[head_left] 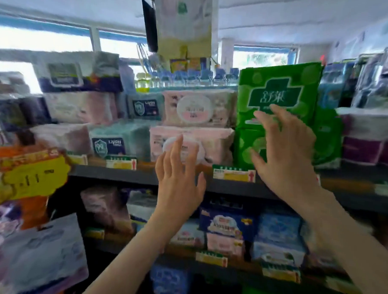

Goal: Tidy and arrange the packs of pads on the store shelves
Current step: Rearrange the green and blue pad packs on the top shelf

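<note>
A tall green pack of pads (278,88) stands upright on the top shelf (126,174), right of centre, with more green packs (327,140) behind and below it. My right hand (283,150) is raised in front of its lower half, fingers spread and straight; whether it touches the pack I cannot tell. Two pink packs (213,143) lie stacked to the left of the green one. My left hand (178,179) hovers in front of the lower pink pack with fingers spread, holding nothing.
Teal and white packs (120,140) fill the shelf's left part. Price tags (234,173) line its front edge. Blue and pink packs (278,231) crowd the shelf below. A yellow and orange promo sign (33,176) juts out at left. Purple packs (364,148) sit at far right.
</note>
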Available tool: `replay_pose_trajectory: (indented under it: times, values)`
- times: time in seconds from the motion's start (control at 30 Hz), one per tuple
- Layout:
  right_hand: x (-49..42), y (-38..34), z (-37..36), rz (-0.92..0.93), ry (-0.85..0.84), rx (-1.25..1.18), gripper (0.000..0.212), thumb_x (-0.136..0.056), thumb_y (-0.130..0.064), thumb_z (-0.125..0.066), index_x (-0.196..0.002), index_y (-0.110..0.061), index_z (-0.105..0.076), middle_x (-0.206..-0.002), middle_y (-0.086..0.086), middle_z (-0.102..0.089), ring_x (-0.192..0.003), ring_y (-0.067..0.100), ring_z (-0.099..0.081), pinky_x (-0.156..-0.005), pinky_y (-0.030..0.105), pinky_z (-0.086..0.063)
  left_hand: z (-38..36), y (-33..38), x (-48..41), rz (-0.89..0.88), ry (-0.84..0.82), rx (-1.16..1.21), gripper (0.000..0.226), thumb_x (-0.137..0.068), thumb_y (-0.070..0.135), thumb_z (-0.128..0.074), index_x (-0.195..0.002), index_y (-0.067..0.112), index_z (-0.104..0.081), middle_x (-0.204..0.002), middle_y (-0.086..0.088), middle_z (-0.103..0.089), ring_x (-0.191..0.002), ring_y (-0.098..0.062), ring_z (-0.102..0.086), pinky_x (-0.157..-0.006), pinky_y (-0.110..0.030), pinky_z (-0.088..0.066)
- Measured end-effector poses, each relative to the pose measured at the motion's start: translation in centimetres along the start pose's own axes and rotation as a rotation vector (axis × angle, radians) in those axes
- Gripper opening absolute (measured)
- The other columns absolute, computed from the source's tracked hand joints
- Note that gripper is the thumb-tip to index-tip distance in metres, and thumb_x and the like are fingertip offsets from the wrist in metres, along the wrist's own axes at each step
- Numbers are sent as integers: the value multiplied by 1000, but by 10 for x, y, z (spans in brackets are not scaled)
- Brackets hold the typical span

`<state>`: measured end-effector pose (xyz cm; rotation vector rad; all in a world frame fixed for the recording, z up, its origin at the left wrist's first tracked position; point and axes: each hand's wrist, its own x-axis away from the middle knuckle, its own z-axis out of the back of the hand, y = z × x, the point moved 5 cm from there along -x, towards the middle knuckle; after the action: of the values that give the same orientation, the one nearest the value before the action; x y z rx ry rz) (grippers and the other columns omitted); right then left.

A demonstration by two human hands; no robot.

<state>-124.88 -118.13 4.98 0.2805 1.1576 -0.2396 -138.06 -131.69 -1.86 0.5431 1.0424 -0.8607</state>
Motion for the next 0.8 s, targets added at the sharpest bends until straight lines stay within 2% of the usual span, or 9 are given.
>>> replay_pose_trajectory:
  times: [0.13,0.23,0.3,0.4,0.47,0.53,0.63,0.73,0.8]
  values:
    - [-24,34,-5,-81,-43,27,85,-74,-22,-77,-140,-23,-22,-146,19,-23,-132,35,-24,-106,53,-19,-8,3,-16,-46,20,22,63,-78,26,-61,-134,13,-36,-146,-18,-23,-127,-41,-33,-107,-51,-17]
    - [-43,74,7,-286,29,13,93,-74,-36,-76,-145,-20,-18,-152,19,-16,-139,33,-16,-112,51,-13,-9,12,-32,-54,59,54,61,-79,26,-60,-133,14,-37,-144,-17,-25,-125,-39,-34,-105,-52,-20]
    - [-49,102,10,-511,37,-220,105,-68,-47,-77,-147,-18,-14,-153,14,-18,-140,30,-20,-114,49,-17,-12,21,-44,-57,62,88,58,-80,26,-59,-133,14,-38,-142,-17,-30,-123,-37,-33,-104,-54,-26]
    - [-45,127,-9,-804,-168,-677,128,-47,-64,-77,-147,-27,-5,-152,10,-25,-135,29,-31,-112,49,-25,-23,29,-57,-81,28,95,47,-82,30,-53,-124,12,-48,-134,-19,-47,-118,-36,-40,-100,-50,-36]
    - [-42,133,-22,-904,-231,-909,143,-28,-68,-83,-145,-32,-10,-146,11,-37,-129,31,-41,-108,53,-31,-32,28,-60,-121,-8,78,41,-83,33,-46,-115,9,-55,-124,-17,-56,-109,-36,-50,-96,-46,-38]
    - [-42,138,-34,-932,-244,-1054,135,-30,-54,-90,-142,-34,-18,-137,11,-48,-118,31,-51,-103,52,-39,-37,25,-59,-153,-6,65,42,-83,34,-44,-110,6,-59,-113,-15,-61,-99,-35,-57,-93,-41,-36]
    - [-44,137,-43,-923,-285,-1165,104,-49,-31,-84,-138,-31,-32,-122,10,-60,-102,29,-62,-92,46,-48,-38,24,-56,-156,12,74,44,-84,34,-44,-109,3,-61,-106,-13,-63,-96,-34,-58,-93,-41,-34]
    - [-47,130,-42,-875,-332,-1196,64,-56,-26,-78,-116,-21,-58,-110,11,-68,-96,31,-66,-86,43,-52,-38,23,-55,-153,-14,96,44,-84,34,-45,-110,3,-61,-108,-14,-63,-98,-34,-58,-96,-41,-33]
    - [-50,127,-31,-824,-227,-1150,47,-60,-24,-78,-104,-24,-61,-104,8,-69,-95,30,-66,-86,43,-52,-36,21,-53,-153,-28,147,45,-86,35,-47,-116,3,-58,-117,-16,-60,-108,-35,-55,-101,-43,-33]
